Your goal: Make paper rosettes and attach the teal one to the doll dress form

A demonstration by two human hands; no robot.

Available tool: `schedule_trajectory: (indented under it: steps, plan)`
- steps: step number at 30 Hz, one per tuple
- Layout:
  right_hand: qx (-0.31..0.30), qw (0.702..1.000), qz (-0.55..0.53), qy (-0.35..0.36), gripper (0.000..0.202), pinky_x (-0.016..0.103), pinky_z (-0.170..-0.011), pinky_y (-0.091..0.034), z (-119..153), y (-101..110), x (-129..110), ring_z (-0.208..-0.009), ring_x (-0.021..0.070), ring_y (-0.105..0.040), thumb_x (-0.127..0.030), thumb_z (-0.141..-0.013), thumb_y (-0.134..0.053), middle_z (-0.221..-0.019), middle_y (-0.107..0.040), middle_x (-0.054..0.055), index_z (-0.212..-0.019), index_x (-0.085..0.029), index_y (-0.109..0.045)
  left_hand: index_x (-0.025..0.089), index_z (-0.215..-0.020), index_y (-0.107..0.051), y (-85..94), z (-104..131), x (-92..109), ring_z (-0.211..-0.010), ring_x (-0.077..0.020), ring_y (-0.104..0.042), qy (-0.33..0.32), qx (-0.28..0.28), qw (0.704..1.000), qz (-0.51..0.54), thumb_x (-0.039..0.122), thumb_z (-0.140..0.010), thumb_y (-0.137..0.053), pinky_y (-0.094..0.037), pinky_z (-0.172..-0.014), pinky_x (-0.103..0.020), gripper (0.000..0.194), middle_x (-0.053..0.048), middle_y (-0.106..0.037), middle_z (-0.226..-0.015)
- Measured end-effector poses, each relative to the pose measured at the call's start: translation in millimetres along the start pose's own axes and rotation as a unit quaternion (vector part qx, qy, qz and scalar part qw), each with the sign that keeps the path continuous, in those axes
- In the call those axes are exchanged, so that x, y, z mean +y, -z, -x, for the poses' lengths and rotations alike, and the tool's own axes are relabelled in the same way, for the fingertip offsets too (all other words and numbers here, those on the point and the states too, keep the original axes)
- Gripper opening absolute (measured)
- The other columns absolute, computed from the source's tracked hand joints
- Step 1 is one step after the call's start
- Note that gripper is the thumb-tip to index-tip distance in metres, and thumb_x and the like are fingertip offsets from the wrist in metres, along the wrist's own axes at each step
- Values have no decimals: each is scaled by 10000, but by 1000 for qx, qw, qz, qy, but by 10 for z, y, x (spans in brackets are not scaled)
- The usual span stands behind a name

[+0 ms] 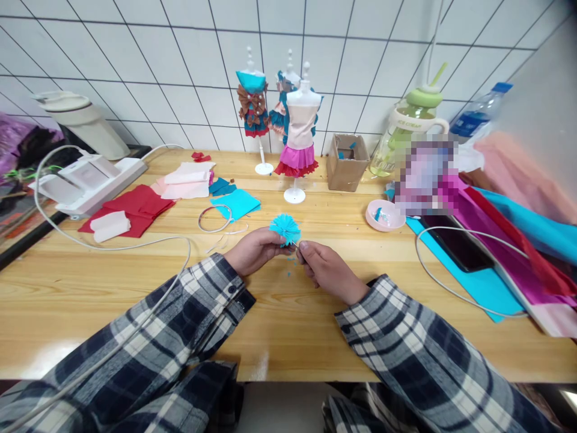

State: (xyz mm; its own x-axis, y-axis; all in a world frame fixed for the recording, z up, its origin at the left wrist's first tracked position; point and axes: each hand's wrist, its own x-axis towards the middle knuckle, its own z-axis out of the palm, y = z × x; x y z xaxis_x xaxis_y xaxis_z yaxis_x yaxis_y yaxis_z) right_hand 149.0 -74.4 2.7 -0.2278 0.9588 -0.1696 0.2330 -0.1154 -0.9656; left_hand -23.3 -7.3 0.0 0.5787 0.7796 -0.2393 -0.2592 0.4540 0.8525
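A fringed, round blue paper flower (285, 228) is pinched between the thumb and fingers of my left hand (258, 249), above the middle of the wooden table. My right hand (325, 264) is closed around a small thin tool (296, 245), whose tip reaches the flower's lower right edge; most of the tool is hidden by the fingers. Tiny blue scraps (289, 274) lie on the wood below the hands. Just behind my left hand are a blue paper stack (238, 203) and a ring of tape (215, 218).
Small dress forms (300, 120) stand at the back beside a cardboard box (348, 162). A pink bowl (386, 215), a phone (457, 243) and coloured sheets lie right. Red paper (144, 207), a power strip (99, 180) and a white cable (135, 246) are left.
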Motion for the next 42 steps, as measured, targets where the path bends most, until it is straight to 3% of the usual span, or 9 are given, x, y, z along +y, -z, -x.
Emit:
schedule_trajectory:
  steps: [22, 28, 34, 42]
  plan:
    - [1, 1000, -3, -3, 454, 225, -431, -315, 1, 5, -2, -487, 101, -369, -607, -918, -375, -559, -366, -48, -690, -218, -423, 88, -771, -725, 3, -6, -6, -781, -178, -626, -2, 3, 1000, 10, 147, -662, -681, -505, -776, -324, 131, -73, -705, -795]
    - [7, 997, -66, -47, 431, 210, -376, -343, 7, -12, -14, -413, 89, -343, -606, -933, -328, -522, -356, -77, -777, -222, -443, 100, -750, -718, 6, -23, -15, -753, -158, -623, -11, 25, 999, 32, 149, -643, -727, -505, -755, -301, 118, -52, -694, -773]
    - [5, 998, -62, -24, 429, 206, -383, -364, 12, -29, -1, -371, 86, -392, -583, -958, -280, -480, -435, -79, -801, -215, -433, 100, -807, -717, 8, -11, -23, -783, -162, -627, -6, 16, 1000, 10, 157, -670, -744, -490, -789, -313, 152, -64, -710, -833]
    - [7, 997, -72, -24, 408, 203, -378, -382, -1, -24, -10, -385, 83, -373, -569, -958, -295, -503, -398, -85, -789, -220, -420, 101, -794, -717, 2, -2, -20, -794, -166, -633, -4, 14, 1000, 3, 158, -672, -741, -485, -807, -316, 137, -65, -713, -828]
